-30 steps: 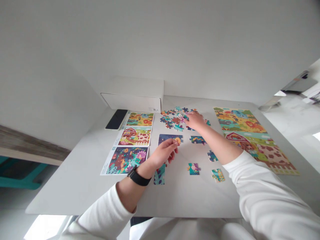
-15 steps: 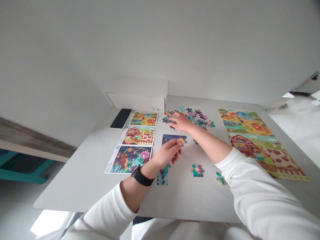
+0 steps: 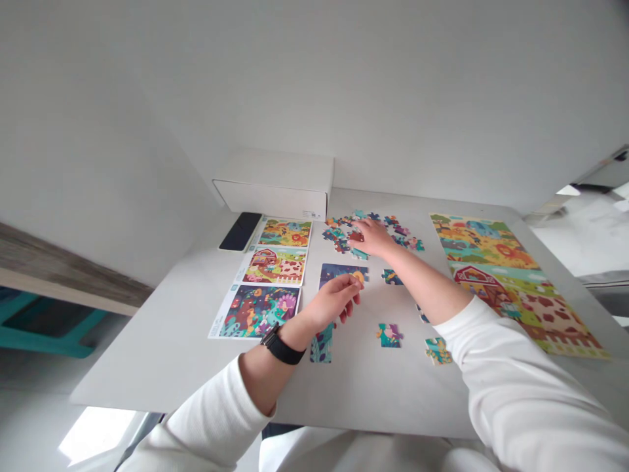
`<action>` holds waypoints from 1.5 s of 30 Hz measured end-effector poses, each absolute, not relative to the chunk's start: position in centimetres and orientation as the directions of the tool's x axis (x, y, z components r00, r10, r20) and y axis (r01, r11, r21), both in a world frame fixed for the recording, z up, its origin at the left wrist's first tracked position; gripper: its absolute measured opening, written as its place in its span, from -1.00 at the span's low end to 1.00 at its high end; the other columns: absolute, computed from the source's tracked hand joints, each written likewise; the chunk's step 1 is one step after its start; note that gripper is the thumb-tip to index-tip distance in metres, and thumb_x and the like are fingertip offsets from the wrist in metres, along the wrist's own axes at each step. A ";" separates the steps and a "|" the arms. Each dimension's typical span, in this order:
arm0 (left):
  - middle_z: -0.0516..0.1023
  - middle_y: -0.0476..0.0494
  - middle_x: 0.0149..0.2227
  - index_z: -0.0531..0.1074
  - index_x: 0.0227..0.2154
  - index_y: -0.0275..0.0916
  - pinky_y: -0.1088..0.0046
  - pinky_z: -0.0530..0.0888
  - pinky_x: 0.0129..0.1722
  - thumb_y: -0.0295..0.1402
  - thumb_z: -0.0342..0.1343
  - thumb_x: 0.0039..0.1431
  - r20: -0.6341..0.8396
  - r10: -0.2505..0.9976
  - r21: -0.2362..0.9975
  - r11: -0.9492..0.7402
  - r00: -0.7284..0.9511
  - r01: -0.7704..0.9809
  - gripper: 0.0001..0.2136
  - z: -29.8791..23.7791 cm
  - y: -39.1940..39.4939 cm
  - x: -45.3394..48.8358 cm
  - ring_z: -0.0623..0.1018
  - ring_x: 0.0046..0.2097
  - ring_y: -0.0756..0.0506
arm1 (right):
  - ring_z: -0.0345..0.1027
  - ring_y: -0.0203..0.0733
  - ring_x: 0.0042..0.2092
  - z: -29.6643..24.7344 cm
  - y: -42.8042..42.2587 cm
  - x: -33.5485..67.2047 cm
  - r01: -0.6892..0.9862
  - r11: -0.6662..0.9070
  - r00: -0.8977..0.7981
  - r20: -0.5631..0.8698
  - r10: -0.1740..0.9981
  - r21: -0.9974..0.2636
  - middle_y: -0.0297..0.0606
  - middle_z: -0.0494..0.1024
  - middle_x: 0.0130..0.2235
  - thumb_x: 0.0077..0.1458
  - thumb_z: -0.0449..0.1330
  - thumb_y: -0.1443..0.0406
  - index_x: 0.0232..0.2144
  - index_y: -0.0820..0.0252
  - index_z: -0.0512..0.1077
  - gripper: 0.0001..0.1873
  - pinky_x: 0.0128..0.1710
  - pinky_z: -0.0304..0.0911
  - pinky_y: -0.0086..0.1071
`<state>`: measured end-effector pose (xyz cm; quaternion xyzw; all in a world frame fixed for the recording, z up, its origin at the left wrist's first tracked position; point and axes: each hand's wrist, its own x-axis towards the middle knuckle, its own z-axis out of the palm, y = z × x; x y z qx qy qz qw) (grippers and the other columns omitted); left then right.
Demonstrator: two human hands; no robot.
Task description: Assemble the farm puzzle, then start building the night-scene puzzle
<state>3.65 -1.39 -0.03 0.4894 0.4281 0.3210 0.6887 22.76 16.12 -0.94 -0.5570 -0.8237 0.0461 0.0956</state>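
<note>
Left hand [image 3: 337, 301] was curled, its thumb and fingertips pinched on an orange-marked piece [image 3: 358, 276], which it held at the right edge of a dark blue joined section [image 3: 337, 271] lying at twelve o'clock from its wrist. Right hand [image 3: 374, 237] reached out to one o'clock and lay palm-down on the loose pile [image 3: 400, 231] of pieces near the far side of the table [image 3: 147, 354]. Its fingers were bent onto the pieces, but whether they gripped one could not be told. Three reference cards [image 3: 275, 265] lay at nine o'clock from the joined section, and two finished puzzles [image 3: 511, 282] at three o'clock. Single pieces [image 3: 390, 334] were scattered at five o'clock from the left hand. Nothing pinned the joined section down, so a push with the tabs misaligned would likely slide it or pop its seams. The right forearm passed low over a few single pieces, and its sleeve could drag them out of place. Raking through the pile could flip pieces face-down.
</note>
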 end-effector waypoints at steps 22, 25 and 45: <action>0.50 0.04 -0.38 0.42 -0.23 -0.17 0.60 0.30 -0.70 -0.06 0.24 0.28 -0.285 0.858 0.946 0.323 0.428 -0.016 -0.72 0.0 -1.3 3.7 0.42 -0.57 0.07 | 0.45 0.14 0.27 -1.8 16.7 27.5 0.942 0.292 -0.265 0.169 0.949 -0.163 0.00 0.60 0.21 0.34 0.29 0.21 0.12 0.12 0.66 -0.64 0.37 0.28 -0.06; 0.50 0.04 -0.37 0.42 -0.22 -0.17 0.61 0.30 -0.69 -0.06 0.24 0.29 -0.287 0.863 0.947 0.322 0.415 -0.014 -0.72 0.0 -1.4 3.6 0.42 -0.56 0.07 | 0.43 0.18 0.31 -2.1 16.8 27.3 0.947 0.286 -0.269 0.126 0.955 -0.148 0.01 0.57 0.27 0.32 0.32 0.16 0.16 0.11 0.65 -0.59 0.39 0.27 -0.05; 0.49 0.04 -0.37 0.44 -0.21 -0.17 0.59 0.31 -0.70 -0.03 0.25 0.30 -0.271 0.871 0.950 0.312 0.410 -0.034 -0.70 -0.4 -1.4 3.6 0.43 -0.57 0.07 | 0.45 0.13 0.27 -1.3 15.7 29.2 0.938 0.283 -0.244 0.197 0.949 -0.199 -0.03 0.60 0.24 0.42 0.15 0.28 0.18 0.09 0.63 -0.60 0.34 0.33 -0.02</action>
